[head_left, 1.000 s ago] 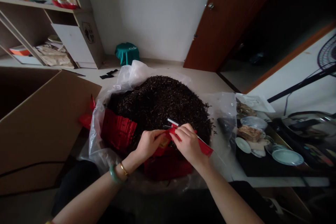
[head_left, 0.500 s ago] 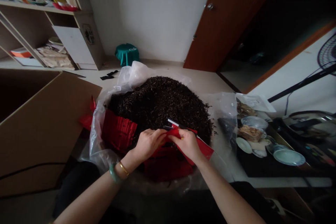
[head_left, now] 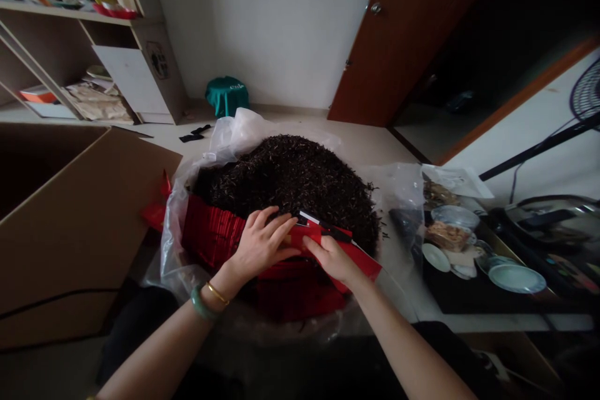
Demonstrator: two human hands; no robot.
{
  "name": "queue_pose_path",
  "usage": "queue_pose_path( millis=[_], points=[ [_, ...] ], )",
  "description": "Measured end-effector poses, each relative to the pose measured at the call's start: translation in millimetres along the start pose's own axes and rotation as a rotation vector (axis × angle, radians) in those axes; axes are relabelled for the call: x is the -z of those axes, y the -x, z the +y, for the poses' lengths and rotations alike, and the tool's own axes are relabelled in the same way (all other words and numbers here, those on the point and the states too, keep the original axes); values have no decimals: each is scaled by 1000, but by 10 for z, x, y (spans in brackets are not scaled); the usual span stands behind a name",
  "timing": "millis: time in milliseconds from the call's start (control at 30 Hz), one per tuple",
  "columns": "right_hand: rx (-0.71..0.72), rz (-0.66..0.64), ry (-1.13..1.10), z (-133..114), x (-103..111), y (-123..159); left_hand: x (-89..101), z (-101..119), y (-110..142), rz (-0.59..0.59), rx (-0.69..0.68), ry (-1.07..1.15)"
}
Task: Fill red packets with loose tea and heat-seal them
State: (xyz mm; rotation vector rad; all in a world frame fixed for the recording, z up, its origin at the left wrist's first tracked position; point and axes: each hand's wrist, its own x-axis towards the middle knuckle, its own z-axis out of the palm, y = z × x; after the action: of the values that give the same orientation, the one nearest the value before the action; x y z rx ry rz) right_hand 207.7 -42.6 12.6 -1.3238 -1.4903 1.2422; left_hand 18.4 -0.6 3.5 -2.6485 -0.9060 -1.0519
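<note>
A large heap of dark, dry loose leaves that look like tea [head_left: 300, 175] fills a clear plastic bag [head_left: 173, 225] in front of me. Over its near side, my right hand [head_left: 334, 259] pinches a small red packet [head_left: 307, 237] between thumb and fingers. My left hand [head_left: 265, 240] is just left of that packet, fingers spread; whether a fingertip touches it is unclear. A dark, flat object with a white end [head_left: 323, 225] lies behind the packet, partly hidden. Rows of shiny red packets [head_left: 213, 231] rest at the left, and more red packets [head_left: 300, 294] lie below my hands.
An open cardboard box [head_left: 94, 219] stands at the left. To the right, a dark tray [head_left: 450, 297] carries small dishes and a plastic tub [head_left: 452, 219]. A teal-covered bin [head_left: 227, 97] is by the wall, and a brown door [head_left: 403, 44] stands beyond.
Both hands were pinching the red packet together. My left hand has since come off to the left and spread its fingers, while my right hand keeps hold of the packet.
</note>
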Motion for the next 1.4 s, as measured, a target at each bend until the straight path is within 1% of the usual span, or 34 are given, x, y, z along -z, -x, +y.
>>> queue_pose_path(
  millis=[67, 133, 267, 400, 500, 633, 800, 933, 1000, 1133, 1233, 1333, 1400],
  points=[
    [-39, 24, -65, 37, -6, -15, 3, 42, -2, 2, -13, -74],
    [-84, 5, -203, 72, -22, -19, -29, 63, 11, -26, -25, -71],
    [-128, -42, -527, 120, -94, -6, -138, 21, 42, -59, -79, 89],
    [-176, 2, -669, 132, -137, -11, -168, -8, 39, -82, -82, 208],
    [-206, 18, -689, 132, -130, -24, -145, 21, 20, -140, -58, 223],
    [-184, 35, -657, 132, -119, -35, -140, 46, 17, -189, -11, 206],
    [-162, 27, -478, 124, -109, -24, -169, 56, 73, -186, 96, 182],
    [-196, 65, -353, 133, -85, -11, -196, 73, 103, -185, 96, 168],
    [-214, 58, -375, 141, -84, -9, -211, 64, 101, -173, 81, 193],
    [-202, -37, -552, 132, -122, -19, -229, 13, 80, -155, 25, 266],
    [-194, -57, -650, 126, -160, -40, -212, -12, 63, -175, 21, 249],
    [-191, -65, -644, 158, -166, -53, -167, 2, 51, -234, 68, 153],
    [-166, -63, -542, 194, -151, -48, -137, 27, 47, -256, 98, 89]
  ],
)
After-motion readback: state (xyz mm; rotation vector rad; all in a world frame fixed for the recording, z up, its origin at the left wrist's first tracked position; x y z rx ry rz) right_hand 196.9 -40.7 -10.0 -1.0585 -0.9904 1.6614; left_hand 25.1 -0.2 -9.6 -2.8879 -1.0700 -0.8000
